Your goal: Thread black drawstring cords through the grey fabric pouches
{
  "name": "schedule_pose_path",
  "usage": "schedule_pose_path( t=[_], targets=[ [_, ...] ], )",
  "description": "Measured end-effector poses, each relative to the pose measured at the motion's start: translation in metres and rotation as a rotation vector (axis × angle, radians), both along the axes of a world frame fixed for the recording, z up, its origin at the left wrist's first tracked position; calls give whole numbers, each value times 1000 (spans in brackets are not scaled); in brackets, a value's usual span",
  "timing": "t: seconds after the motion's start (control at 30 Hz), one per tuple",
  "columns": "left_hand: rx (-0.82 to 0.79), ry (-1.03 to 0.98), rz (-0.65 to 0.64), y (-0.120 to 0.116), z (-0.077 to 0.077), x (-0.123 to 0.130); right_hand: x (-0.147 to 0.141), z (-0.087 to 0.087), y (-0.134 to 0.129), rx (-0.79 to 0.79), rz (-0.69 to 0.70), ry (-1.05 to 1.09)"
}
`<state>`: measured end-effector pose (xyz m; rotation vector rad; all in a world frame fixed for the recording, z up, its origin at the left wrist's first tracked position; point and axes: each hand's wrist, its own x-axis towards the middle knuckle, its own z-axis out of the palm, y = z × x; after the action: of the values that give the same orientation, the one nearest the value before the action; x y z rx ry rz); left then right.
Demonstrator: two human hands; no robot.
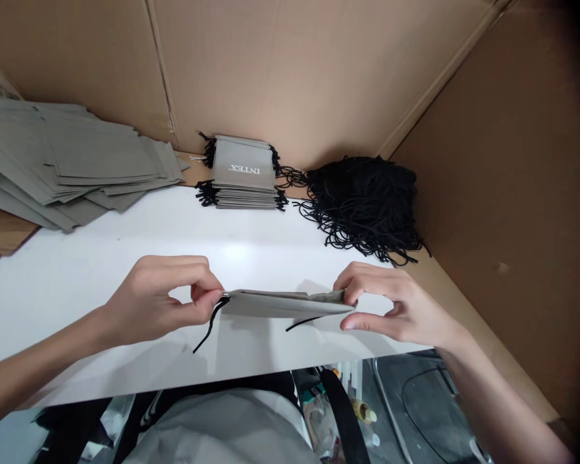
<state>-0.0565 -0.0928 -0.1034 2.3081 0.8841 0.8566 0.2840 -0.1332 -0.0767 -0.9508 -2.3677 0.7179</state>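
A flat grey drawstring pouch [283, 305] is stretched sideways between my two hands, seen almost edge-on above the white table. At its left corner, my left hand [169, 299] pinches a thin silver metal piece [225, 294] between thumb and forefinger; most of it is hidden. A black cord [207, 332] hangs down from that corner. My right hand [391, 303] has its fingers curled over the pouch's right end, with the thumb apart below. Another black cord end [299, 323] sticks out under the pouch.
Loose grey fabric pieces [101, 154] are heaped at the back left. Finished-looking pouches printed INTEX [244, 164] are stacked at the back middle, beside a pile of black cords [367, 203]. Cardboard walls [290, 71] enclose the white table [149, 225] behind and to the right.
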Motion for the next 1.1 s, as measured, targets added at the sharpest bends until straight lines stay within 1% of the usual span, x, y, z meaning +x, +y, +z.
schedule_pose_path(
  t=[0.2, 0.3, 0.37, 0.47, 0.57, 0.63, 0.73, 0.83, 0.97, 1.1],
  targets=[
    [-199, -112, -30, 3, 5, 5, 4, -12, -3, -120, -49, 124],
    [-352, -194, 2, 7, 6, 8, 5, -15, -4, -187, -5, 258],
    [-467, -248, 20, 10, 5, 9, 4, -15, -4, -270, 36, 354],
    [-586, -310, -15, 18, 2, 9, -3, -15, -4, -391, 66, 514],
    [-627, -310, -99, 26, -5, 8, -14, -18, -6, -427, 34, 637],
    [-642, -303, -131, 29, -9, 8, -21, -19, -7, -422, 2, 646],
    [-678, -305, -120, 29, -12, 7, -28, -20, -8, -376, -40, 621],
    [-697, -283, -125, 27, -11, 7, -30, -18, -8, -339, -72, 598],
    [-708, -255, -147, 25, -10, 8, -28, -20, -9, -392, -112, 578],
    [-717, -256, -163, 27, -13, 7, -27, -22, -11, -443, -101, 556]
  ],
)
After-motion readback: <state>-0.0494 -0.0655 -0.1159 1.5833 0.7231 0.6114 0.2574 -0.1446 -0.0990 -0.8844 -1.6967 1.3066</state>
